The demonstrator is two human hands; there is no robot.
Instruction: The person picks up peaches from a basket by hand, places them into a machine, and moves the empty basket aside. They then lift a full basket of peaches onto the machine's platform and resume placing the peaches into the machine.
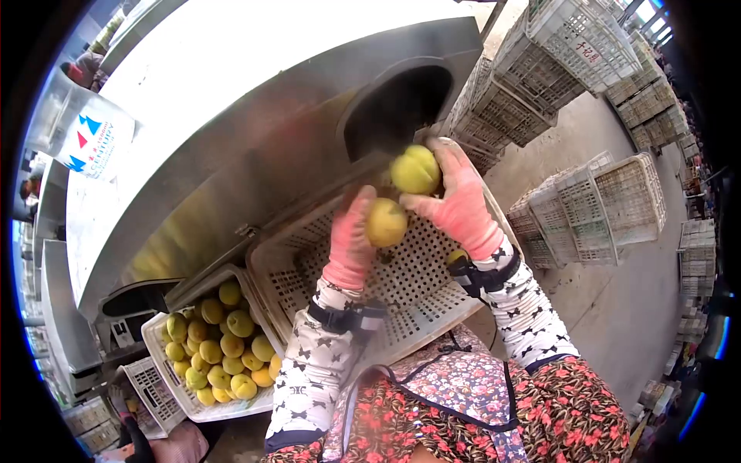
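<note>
My left hand (349, 241), in a pink glove, is closed around a yellow peach (385, 223) above a white perforated crate (301, 262). Wearing the same pink glove, my right hand (461, 201) holds a second yellow peach (414, 170) just below the dark round opening (397, 108) of a steel machine (255, 131). The two peaches are close together, the right one higher. Black-and-white patterned sleeves cover both forearms.
A second white crate (166, 370) full of yellow peaches (220, 343) sits at lower left beside the machine. Stacks of white crates (594, 201) stand on the concrete floor to the right and top right. Someone's pink sleeve (181, 444) shows at the bottom left.
</note>
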